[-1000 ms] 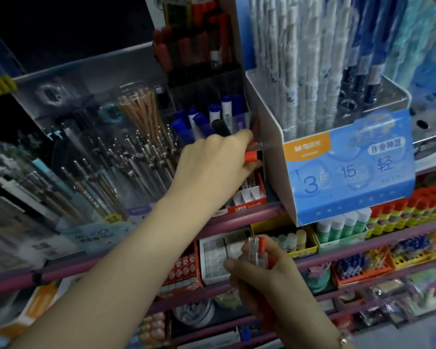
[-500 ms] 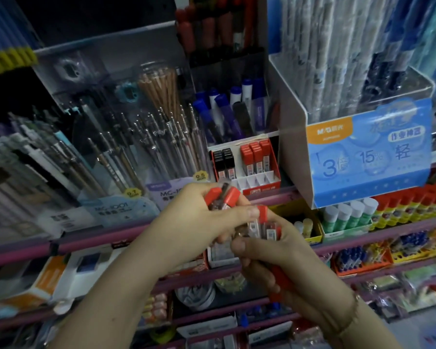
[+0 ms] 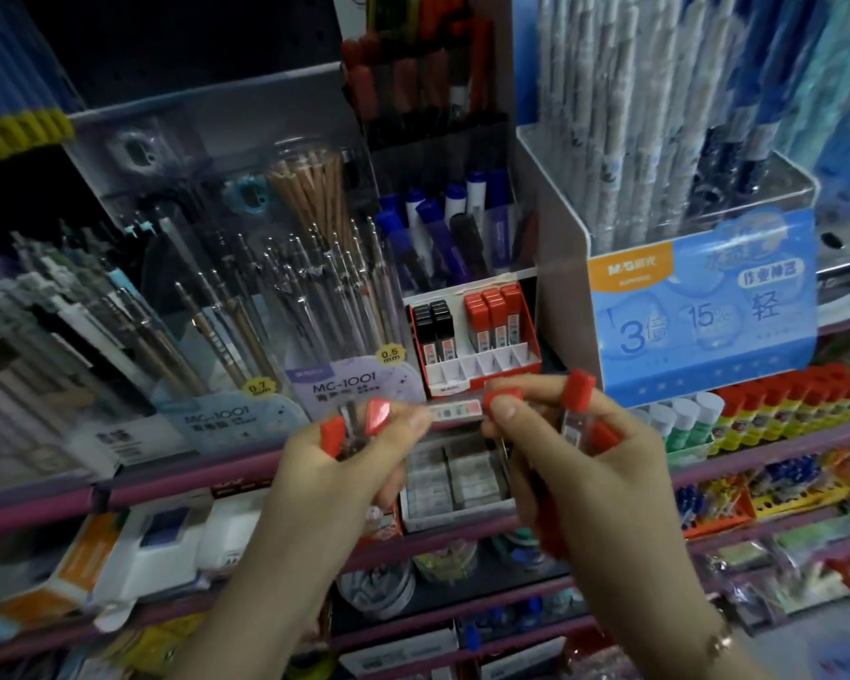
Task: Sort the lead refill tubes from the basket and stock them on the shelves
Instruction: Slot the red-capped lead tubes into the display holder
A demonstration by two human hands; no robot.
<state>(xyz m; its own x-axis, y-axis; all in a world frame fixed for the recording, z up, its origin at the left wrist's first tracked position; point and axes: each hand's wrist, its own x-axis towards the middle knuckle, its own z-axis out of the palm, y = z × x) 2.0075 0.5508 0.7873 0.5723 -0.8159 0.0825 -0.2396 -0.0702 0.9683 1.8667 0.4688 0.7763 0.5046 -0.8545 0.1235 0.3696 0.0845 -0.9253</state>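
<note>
red-capped tubes [image 3: 455, 412] between both hands

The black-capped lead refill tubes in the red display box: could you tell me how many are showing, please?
2 show: one black-capped tube at the box's far left, the other beside it to the right. More may stand hidden behind them.

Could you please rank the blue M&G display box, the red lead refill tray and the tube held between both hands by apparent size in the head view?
1. blue M&G display box
2. red lead refill tray
3. tube, though it is nearer the camera
</note>
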